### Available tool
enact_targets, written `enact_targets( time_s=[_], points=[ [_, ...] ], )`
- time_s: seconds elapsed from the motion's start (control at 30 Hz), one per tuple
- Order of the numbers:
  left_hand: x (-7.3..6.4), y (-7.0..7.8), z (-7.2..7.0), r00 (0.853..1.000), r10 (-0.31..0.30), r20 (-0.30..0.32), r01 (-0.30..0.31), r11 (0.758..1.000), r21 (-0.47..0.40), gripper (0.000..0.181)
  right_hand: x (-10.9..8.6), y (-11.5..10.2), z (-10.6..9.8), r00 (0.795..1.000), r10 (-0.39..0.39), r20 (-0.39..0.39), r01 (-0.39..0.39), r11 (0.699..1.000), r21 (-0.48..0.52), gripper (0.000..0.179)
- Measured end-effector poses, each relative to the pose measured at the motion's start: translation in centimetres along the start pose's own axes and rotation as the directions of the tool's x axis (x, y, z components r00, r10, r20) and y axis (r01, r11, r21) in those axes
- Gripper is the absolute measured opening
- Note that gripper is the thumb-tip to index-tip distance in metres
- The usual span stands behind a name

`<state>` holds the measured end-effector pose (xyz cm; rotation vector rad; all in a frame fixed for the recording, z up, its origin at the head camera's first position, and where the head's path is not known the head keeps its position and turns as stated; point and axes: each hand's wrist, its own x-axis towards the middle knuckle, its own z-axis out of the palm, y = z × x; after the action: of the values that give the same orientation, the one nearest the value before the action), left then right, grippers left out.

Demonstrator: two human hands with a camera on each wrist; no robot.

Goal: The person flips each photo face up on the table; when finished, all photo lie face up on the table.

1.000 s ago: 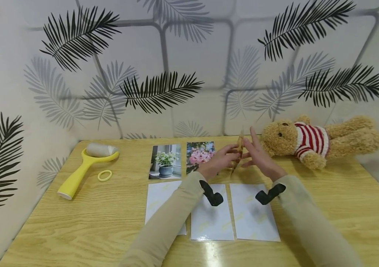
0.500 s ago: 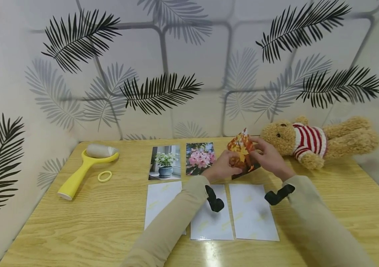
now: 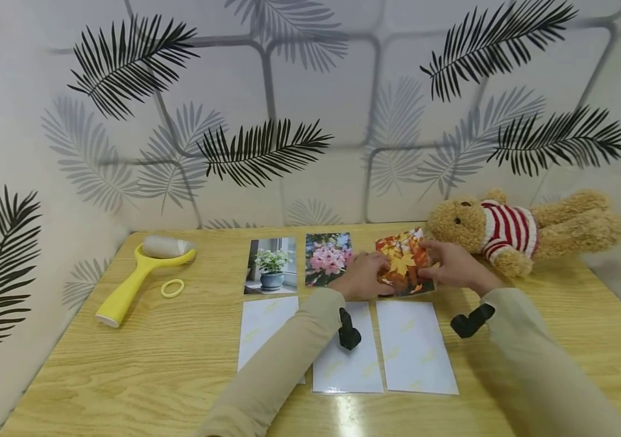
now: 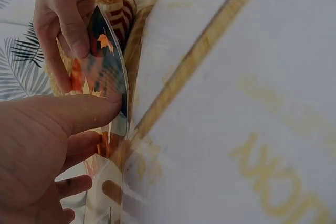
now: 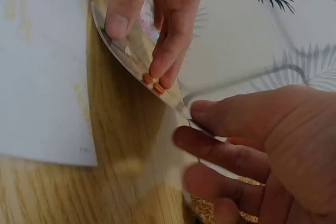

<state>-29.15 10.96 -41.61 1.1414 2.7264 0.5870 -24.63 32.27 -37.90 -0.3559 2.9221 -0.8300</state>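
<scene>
A glossy autumn-leaf photo card (image 3: 402, 262) with orange maple leaves is low over the table's far side, slightly bowed and tilted. My right hand (image 3: 454, 266) pinches its right edge between thumb and fingers, as the right wrist view shows. My left hand (image 3: 362, 277) touches the card's left part; its thumb (image 4: 94, 111) and fingertips rest on the glossy face. To the left lie a pink-flower photo card (image 3: 328, 258) and a potted-plant photo card (image 3: 270, 264). Part of the pink-flower card is hidden by the left hand.
White-backed cards (image 3: 416, 346) lie in a row nearer the person, partly under the left sleeve. A teddy bear (image 3: 512, 227) in a striped sweater lies right. A yellow-handled lint roller (image 3: 127, 291) and a small yellow ring (image 3: 172, 288) are left. A patterned wall stands behind.
The leaf card went from upright and edge-on to facing up and lowered towards the table, right of the other photos. The right hand shifted to its right edge; the left hand's fingers spread over it.
</scene>
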Motion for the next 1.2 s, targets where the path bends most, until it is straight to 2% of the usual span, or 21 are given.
enact_targets(
  time_s=[0.1, 0.2, 0.37, 0.57, 0.73, 0.93, 1.2],
  points=[
    [0.0, 0.1, 0.0, 1.0, 0.01, 0.012, -0.01, 0.999, 0.048, 0.044, 0.1, 0.6, 0.2, 0.999, 0.012, 0.035, -0.011, 0.999, -0.041, 0.063],
    [-0.2, 0.1, -0.1, 1.0, -0.001, 0.021, 0.0, 0.998, 0.057, 0.043, 0.2, 1.2, 0.6, 1.0, -0.014, 0.027, 0.016, 0.996, -0.091, 0.062],
    [-0.3, -0.6, -0.3, 0.999, -0.017, 0.048, 0.011, 0.993, 0.122, 0.044, 0.8, 1.8, 1.5, 0.999, -0.029, 0.028, 0.031, 0.997, -0.066, 0.059],
    [-0.4, -1.6, -1.3, 0.994, -0.052, 0.099, 0.031, 0.977, 0.211, 0.05, 2.0, 1.9, 2.1, 0.999, -0.013, 0.04, 0.014, 0.999, -0.035, 0.056],
    [-0.5, -2.2, -1.4, 0.992, -0.093, 0.09, 0.075, 0.98, 0.187, 0.051, 3.0, 1.7, 2.0, 0.997, 0.001, 0.08, 0.004, 0.998, -0.059, 0.057],
    [-0.6, -2.4, -1.4, 0.992, -0.107, 0.07, 0.096, 0.985, 0.144, 0.05, 3.9, 1.8, 2.0, 0.993, 0.039, 0.108, -0.033, 0.997, -0.063, 0.052],
    [-1.0, -2.3, -1.2, 0.989, -0.135, 0.065, 0.121, 0.975, 0.185, 0.049, 4.0, 1.7, 2.4, 0.994, 0.031, 0.108, -0.022, 0.996, -0.083, 0.052]
  ],
)
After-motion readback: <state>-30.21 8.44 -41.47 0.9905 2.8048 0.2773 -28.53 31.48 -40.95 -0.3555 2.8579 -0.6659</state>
